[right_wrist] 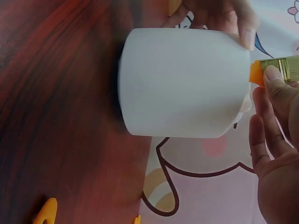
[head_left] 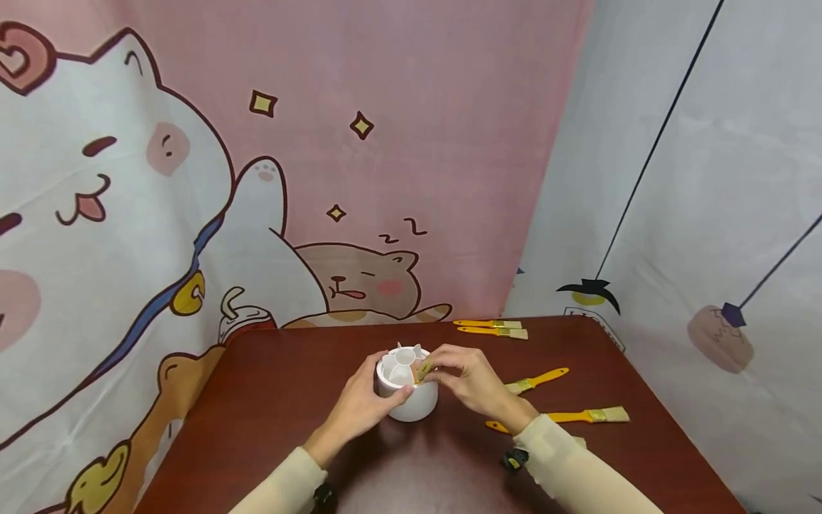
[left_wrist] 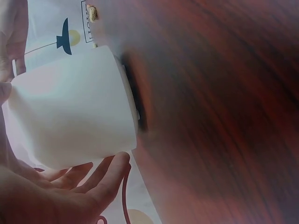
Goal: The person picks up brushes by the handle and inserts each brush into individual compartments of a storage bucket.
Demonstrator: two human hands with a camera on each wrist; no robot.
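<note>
A white round holder (head_left: 411,408) with divided compartments in its top stands upright on the table. My left hand (head_left: 362,401) grips its left side, thumb at the front rim and fingers around the wall, as the left wrist view shows. Over the holder's right side, my right hand (head_left: 474,382) pinches a paintbrush (right_wrist: 272,63) at its metal band between thumb and fingers. The brush is bristles up, with its orange handle going down behind the rim. How deep the handle sits inside is hidden.
More yellow-handled paintbrushes lie on the dark red table (head_left: 289,400): a pair (head_left: 491,331) at the back edge, one brush (head_left: 538,380) right of my hand, another brush (head_left: 591,415) farther right. A further yellow handle (head_left: 497,427) is partly hidden by my right forearm. Printed curtains (head_left: 449,143) stand behind.
</note>
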